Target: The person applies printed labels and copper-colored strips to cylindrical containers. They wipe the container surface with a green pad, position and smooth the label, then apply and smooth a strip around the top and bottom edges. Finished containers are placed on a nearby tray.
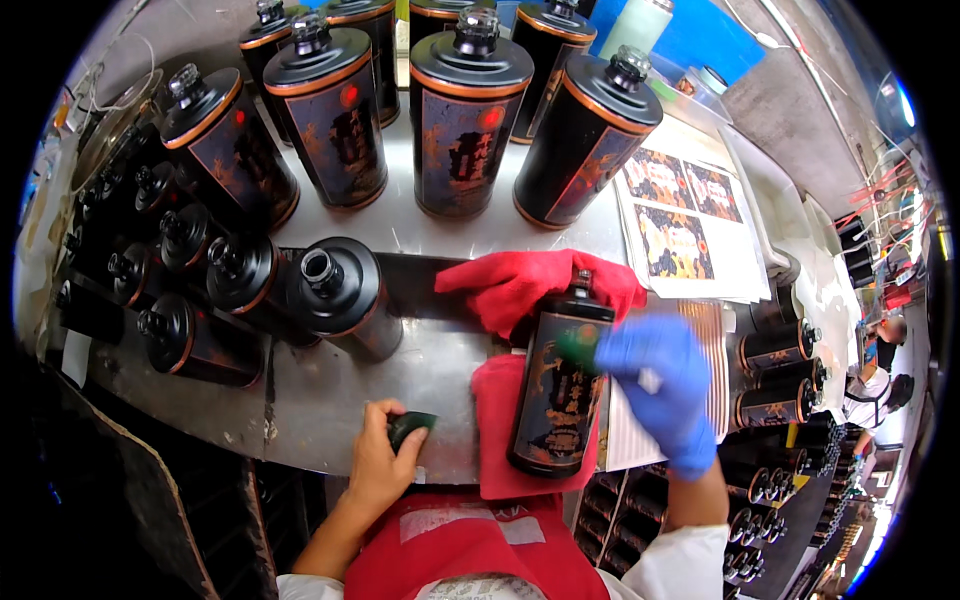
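Note:
A black bottle [556,425] with copper-coloured decoration lies on its back over folded red cloths [490,405], its neck pointing away from me. Over its upper part, my right hand [662,380], in a blue glove, is closed around a small green piece [577,349]; motion smears both, and whether the piece touches the bottle I cannot tell. Bare, my left hand [378,465] pinches a dark green flat pad [411,428] at the table's front edge, left of the bottle. Nearest to that hand, an open-necked black bottle [345,300] stands upright.
Several tall black bottles [470,130] line the back of the metal table [335,420], with more crowded at the left [205,345]. Printed sheets [690,240] lie at the right beside striped cardboard [640,430]. Racks of bottles [760,480] and a person [870,395] are farther right.

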`<state>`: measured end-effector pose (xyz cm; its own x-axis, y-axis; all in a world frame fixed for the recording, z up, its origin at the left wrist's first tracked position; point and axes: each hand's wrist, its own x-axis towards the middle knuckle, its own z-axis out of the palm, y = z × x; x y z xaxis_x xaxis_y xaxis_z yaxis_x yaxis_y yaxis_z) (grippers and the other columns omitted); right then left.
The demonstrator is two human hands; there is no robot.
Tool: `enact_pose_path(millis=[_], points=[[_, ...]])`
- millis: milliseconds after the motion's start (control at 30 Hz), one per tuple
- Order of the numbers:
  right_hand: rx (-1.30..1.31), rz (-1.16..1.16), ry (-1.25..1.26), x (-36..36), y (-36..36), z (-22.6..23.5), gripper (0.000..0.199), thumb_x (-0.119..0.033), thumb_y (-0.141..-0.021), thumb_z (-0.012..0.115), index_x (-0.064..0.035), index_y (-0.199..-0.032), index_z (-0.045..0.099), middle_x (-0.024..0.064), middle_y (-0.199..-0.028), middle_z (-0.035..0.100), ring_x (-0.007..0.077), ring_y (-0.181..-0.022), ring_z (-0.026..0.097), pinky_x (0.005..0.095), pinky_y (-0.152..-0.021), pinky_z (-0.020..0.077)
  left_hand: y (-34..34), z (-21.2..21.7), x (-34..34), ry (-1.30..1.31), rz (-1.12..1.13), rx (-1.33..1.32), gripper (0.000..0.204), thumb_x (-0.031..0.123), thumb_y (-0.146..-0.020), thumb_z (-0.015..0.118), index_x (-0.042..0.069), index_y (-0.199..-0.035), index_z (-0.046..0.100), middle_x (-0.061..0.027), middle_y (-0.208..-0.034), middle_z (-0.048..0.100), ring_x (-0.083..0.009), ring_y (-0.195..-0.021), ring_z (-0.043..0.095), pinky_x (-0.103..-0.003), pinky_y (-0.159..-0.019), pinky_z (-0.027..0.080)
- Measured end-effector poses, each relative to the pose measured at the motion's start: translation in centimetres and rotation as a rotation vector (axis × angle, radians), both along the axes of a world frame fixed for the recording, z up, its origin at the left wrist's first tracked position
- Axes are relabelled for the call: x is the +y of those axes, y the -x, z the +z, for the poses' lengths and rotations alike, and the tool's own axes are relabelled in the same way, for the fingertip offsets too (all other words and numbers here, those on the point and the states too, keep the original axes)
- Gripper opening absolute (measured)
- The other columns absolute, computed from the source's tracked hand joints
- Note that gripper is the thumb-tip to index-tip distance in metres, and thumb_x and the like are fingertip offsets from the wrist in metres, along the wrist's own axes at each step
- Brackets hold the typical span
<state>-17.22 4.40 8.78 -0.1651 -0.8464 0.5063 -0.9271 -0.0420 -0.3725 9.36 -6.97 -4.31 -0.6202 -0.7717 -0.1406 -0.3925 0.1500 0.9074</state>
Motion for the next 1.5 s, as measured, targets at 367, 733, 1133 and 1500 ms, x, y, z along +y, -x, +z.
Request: enact_pose_path(millis=[367,733,1133,1500], points=[[-0.663,-0.568,0.032,6.7,-7.7,-1.6,0.034,-0.003,-0.078,0.063,-0.0012,-0.106,0.044,0.0074,-0.093,0.050,0.0121,-0.081,0.051,0.0257,-0.072,0.0441,8.5,5.4,0.8,-0.269,0.016,0.664,0.026,-0.002,-0.082,0.061,0.006,-0.101,0.045,-0.0020,-0.089,0.049,-0.0063,-0.078,0.051,-0.020,-0.067,0.045],[-1.185,-0.539,0.247,2.4,-2.5,-6.0,0.033,-0.011,-0.087,0.055,-0.0041,-0.118,0.047,0.0055,-0.106,0.054,0.0117,-0.094,0.053,0.0245,-0.084,0.0449,15.4,2.7,-0.8,-0.041,-0.035,0.632,0.020,0.006,-0.086,0.062,0.003,-0.098,0.048,-0.0029,-0.091,0.052,-0.0071,-0.082,0.051,-0.021,-0.074,0.044],[-0.949,-0.678,0.228,5.3,-2.0,-6.0,0.030,-0.004,-0.088,0.053,-0.0034,-0.117,0.047,0.0070,-0.105,0.051,0.0138,-0.093,0.053,0.0259,-0.080,0.0465,12.5,3.5,-0.2,0.122,0.088,0.401,0.021,0.011,-0.084,0.064,0.000,-0.097,0.052,-0.0120,-0.090,0.059,-0.0201,-0.082,0.058,-0.030,-0.074,0.046],[-1.362,-0.513,0.212,5.7,-3.9,-8.6,0.033,-0.011,-0.090,0.052,-0.0015,-0.120,0.042,0.0095,-0.107,0.056,0.0140,-0.095,0.055,0.0273,-0.085,0.0455,11.9,2.4,2.3,-0.021,0.034,0.525,0.023,0.013,-0.087,0.063,0.000,-0.099,0.049,-0.0070,-0.091,0.052,-0.0128,-0.086,0.050,-0.026,-0.077,0.042]])
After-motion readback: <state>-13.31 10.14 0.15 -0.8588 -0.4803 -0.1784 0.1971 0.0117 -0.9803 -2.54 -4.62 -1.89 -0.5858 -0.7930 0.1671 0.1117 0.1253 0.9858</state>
